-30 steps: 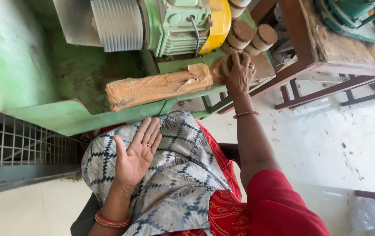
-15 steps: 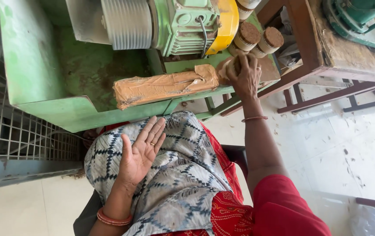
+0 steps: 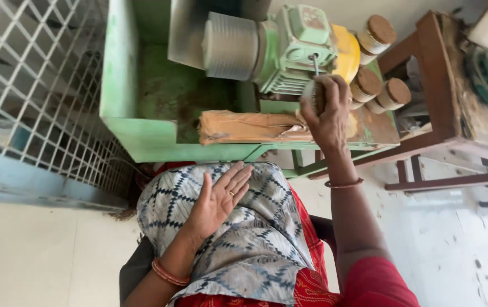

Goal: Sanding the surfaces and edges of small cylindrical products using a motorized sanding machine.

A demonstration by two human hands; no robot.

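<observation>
My left hand lies palm up, fingers apart and holding nothing, on the blue-and-white patterned cloth over my lap. My right hand is raised in front of the green motor, its fingers closed around a small pale ribbed spool. Just below and left of that hand, a long brown paper-wrapped bundle rests on the green machine's ledge. Orange bangles sit on my left wrist and a thin one on my right.
Three spools with brown round tops stand to the right of the motor, next to a yellow disc. A brown wooden frame is at the right, a white wire grille at the left, pale floor below.
My right hand has lifted from the right end of the brown bundle up to the motor's front and now grips a small spool. My left hand stays on my lap.
</observation>
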